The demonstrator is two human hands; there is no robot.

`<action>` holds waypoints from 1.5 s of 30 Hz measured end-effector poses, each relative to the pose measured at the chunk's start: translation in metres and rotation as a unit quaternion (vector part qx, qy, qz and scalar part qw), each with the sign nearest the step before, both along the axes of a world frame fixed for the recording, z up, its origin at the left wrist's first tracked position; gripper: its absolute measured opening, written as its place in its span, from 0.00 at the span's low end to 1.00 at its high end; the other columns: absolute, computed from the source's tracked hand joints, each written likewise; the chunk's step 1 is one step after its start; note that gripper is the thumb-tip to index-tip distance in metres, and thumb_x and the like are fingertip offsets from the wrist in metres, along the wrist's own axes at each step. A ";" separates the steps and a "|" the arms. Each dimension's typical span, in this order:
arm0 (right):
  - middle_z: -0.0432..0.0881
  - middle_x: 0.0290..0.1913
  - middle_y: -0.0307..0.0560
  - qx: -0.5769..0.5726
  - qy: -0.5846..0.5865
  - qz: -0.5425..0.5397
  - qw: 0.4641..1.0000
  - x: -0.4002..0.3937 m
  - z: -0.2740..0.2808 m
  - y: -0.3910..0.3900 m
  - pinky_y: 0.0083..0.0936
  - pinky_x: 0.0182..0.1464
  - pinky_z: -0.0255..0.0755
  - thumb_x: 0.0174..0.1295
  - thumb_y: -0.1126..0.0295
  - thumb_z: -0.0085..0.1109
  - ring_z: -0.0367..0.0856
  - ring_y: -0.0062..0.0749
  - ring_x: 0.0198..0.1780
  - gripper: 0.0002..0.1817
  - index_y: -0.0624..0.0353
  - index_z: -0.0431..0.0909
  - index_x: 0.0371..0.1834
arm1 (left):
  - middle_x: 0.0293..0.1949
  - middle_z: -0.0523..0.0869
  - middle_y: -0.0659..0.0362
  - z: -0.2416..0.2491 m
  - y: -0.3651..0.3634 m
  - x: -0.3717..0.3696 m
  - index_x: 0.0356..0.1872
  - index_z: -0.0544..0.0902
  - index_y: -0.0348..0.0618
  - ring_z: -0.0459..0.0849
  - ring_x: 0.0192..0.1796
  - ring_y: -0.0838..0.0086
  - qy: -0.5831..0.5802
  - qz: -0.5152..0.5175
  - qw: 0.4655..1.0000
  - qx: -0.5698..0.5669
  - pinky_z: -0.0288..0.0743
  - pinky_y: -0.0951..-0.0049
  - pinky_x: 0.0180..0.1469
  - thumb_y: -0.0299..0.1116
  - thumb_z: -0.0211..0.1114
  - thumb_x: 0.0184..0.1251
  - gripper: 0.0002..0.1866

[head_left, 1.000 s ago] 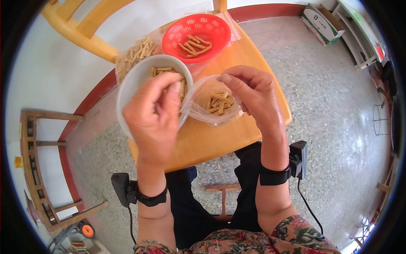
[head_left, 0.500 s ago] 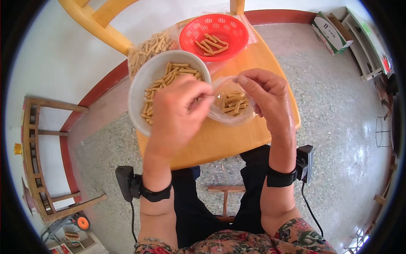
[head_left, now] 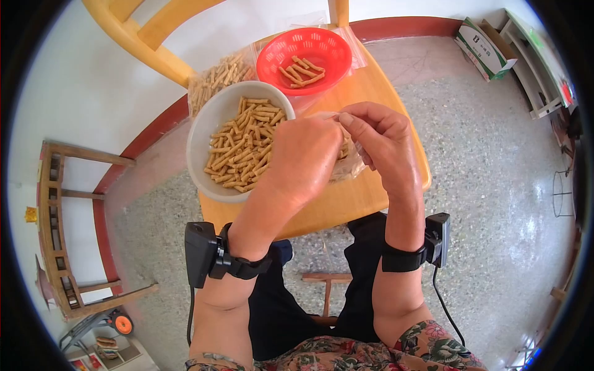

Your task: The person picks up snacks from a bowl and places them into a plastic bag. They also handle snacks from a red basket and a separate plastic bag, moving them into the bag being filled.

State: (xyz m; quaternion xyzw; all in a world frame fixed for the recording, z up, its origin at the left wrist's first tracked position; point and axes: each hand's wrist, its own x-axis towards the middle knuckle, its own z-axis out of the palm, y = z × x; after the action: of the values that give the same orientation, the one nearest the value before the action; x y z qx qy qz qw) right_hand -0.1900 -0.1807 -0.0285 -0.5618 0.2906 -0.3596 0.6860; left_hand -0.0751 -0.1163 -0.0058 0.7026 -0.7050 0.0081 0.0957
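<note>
A clear plastic bag with short brown sticks in it rests on the wooden chair seat, partly hidden behind my hands. My right hand pinches the top edge of this bag. Close against it, my left hand is closed at the same edge, knuckles up, its fingertips mostly hidden. Left of the bag stands a pale bowl full of brown sticks. Behind it, a red basket holds several longer sticks.
A larger bag of sticks lies at the seat's back left. The chair's seat extends to the right of my hands. A wooden rack stands on the left, and a box lies on the floor at the upper right.
My left hand has moved right from above the bowl to meet my right hand at the bag's top edge. More of the sticks in the bowl now show.
</note>
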 end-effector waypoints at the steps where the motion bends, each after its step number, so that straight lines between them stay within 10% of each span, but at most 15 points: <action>1: 0.77 0.23 0.33 0.000 -0.001 0.000 1.000 0.000 -0.001 -0.001 0.09 0.25 0.64 0.59 0.74 0.55 0.72 0.09 0.25 0.06 0.66 0.78 0.30 | 0.26 0.81 0.53 0.000 -0.001 0.001 0.21 0.79 0.39 0.82 0.32 0.62 -0.009 -0.006 1.000 -0.009 0.75 0.65 0.31 0.22 0.58 0.44 0.02; 14: 0.72 0.18 0.29 -0.009 0.019 -0.021 1.000 -0.003 0.000 -0.002 0.08 0.15 0.53 0.58 0.69 0.57 0.62 0.06 0.15 0.08 0.64 0.80 0.31 | 0.23 0.80 0.52 0.000 0.016 0.011 0.25 0.78 0.38 0.79 0.26 0.59 0.088 0.024 0.993 -0.078 0.71 0.65 0.27 0.24 0.59 0.50 0.02; 23: 0.73 0.18 0.29 -0.017 0.055 -0.016 0.998 0.006 0.002 0.004 0.08 0.17 0.54 0.58 0.69 0.56 0.63 0.07 0.16 0.09 0.64 0.79 0.31 | 0.28 0.80 0.50 -0.014 0.071 0.106 0.25 0.79 0.40 0.78 0.31 0.56 0.129 0.265 0.950 -0.101 0.70 0.63 0.33 0.25 0.57 0.51 0.03; 33: 0.73 0.19 0.29 -0.033 0.080 -0.017 0.996 0.013 0.002 0.009 0.08 0.17 0.54 0.58 0.68 0.57 0.63 0.07 0.16 0.09 0.63 0.80 0.32 | 0.28 0.77 0.53 -0.032 0.073 0.109 0.27 0.79 0.40 0.77 0.34 0.56 0.045 0.183 0.981 -0.048 0.70 0.62 0.37 0.22 0.60 0.46 0.05; 36: 0.73 0.19 0.29 -0.033 0.093 -0.018 0.995 0.013 0.003 0.010 0.08 0.17 0.54 0.58 0.68 0.57 0.63 0.07 0.16 0.09 0.63 0.80 0.32 | 0.27 0.78 0.54 -0.033 0.074 0.114 0.27 0.78 0.38 0.79 0.31 0.64 0.127 0.190 0.972 -0.052 0.72 0.68 0.34 0.21 0.61 0.47 0.04; 41: 0.73 0.19 0.30 -0.019 0.081 -0.007 0.996 0.014 0.003 0.011 0.09 0.18 0.55 0.58 0.68 0.57 0.64 0.07 0.18 0.09 0.64 0.79 0.32 | 0.27 0.82 0.58 -0.010 0.073 0.099 0.31 0.78 0.36 0.77 0.27 0.82 0.600 0.116 0.781 -0.126 0.72 0.82 0.30 0.20 0.60 0.54 0.03; 45: 0.75 0.20 0.31 -0.004 0.063 -0.025 0.998 0.014 0.003 0.012 0.09 0.20 0.58 0.58 0.69 0.57 0.67 0.08 0.20 0.08 0.65 0.79 0.31 | 0.30 0.82 0.56 -0.003 0.065 0.078 0.33 0.77 0.35 0.78 0.27 0.81 0.704 0.051 0.698 -0.115 0.72 0.83 0.31 0.20 0.59 0.54 0.05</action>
State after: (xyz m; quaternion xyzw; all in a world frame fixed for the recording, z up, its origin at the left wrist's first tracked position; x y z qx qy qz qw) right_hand -0.1758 -0.1682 -0.0256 -0.5785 0.3460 -0.3411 0.6552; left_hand 0.0025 -0.0517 -0.0092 0.5217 -0.3881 -0.4033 0.6439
